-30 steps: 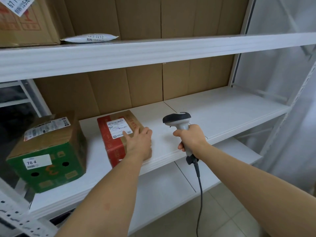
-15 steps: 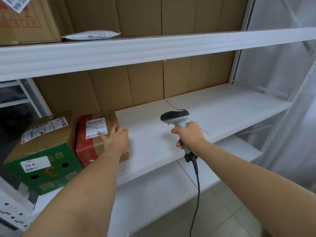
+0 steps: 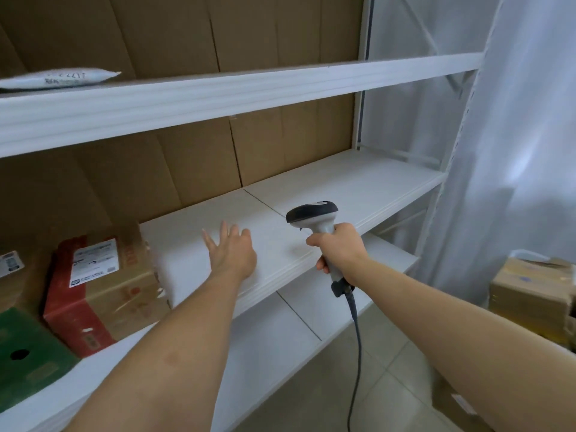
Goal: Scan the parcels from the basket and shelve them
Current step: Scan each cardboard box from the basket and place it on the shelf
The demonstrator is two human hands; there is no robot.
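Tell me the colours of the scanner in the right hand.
The scanner has a black head and a light grey handle, clearest in the head view.

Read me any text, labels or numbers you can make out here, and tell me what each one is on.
White padded mailer on the upper shelf: handwritten digits, seen upside down, too unclear to quote.
Label on the red and brown box: printed lines and a barcode, too small and blurred to read.
Label on the box at the far left: cut off and blurred, unreadable.
Stacked boxes at the right: no readable text.

Even, soft daylight from right curtain (image 3: 530, 151); left hand (image 3: 232, 255) motion-blurred; wide-angle bowing at shelf (image 3: 358, 185) edges.
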